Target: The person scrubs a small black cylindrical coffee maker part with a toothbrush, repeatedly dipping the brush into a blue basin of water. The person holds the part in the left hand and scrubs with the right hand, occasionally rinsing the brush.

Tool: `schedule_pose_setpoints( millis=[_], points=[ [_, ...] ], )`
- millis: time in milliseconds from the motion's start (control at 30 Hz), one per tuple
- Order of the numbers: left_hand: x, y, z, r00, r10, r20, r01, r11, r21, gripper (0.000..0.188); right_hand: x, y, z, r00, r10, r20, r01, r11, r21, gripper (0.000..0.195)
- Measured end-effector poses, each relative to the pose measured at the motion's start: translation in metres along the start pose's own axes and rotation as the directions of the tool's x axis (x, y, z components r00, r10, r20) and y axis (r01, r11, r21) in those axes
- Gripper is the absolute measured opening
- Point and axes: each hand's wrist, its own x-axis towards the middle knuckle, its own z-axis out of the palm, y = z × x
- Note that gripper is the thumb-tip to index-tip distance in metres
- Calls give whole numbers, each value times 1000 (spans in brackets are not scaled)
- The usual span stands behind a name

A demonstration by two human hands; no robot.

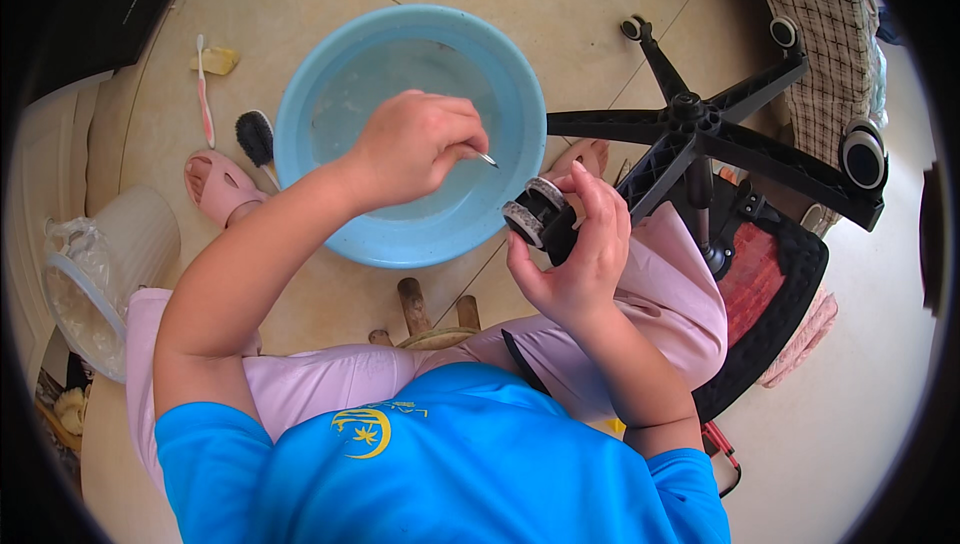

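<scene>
My left hand (420, 143) is above a light blue plastic basin (529, 79) of water, pinching a thin, pointed metal tool (488, 160). The tool's tip points right, towards a black twin-wheel chair caster (534, 212). Greyish fuzz or dirt covers the rims of its wheels. Thumb and fingers of my right hand (581, 244) grip this caster just beyond the basin's lower right rim. Behind the hand, a leg of the black five-legged office chair base (686, 120) runs towards the caster; their join is hidden. Other casters (862, 155) show black-and-white wheels.
Left of the basin lie a black-bristled brush (255, 137), a pink-and-white toothbrush (202, 94) and a yellow soap-like block (217, 60). A lined waste bin (142, 233) lies at left. The tipped chair's red-and-black seat or back (757, 274) is at right. A wooden stool (439, 338) is below me.
</scene>
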Motion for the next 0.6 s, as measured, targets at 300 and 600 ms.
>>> schedule_pose_setpoints(
  millis=[300,600],
  points=[
    [0,-1,-4,991,-131,11,131,984,-122,3,0,0,1,1000,-5,-2,5,1000,-9,83],
    [10,29,-46,993,-108,-36,102,983,-151,11,-1,-2,2,1000,9,-16,-10,999,-40,82]
  ],
)
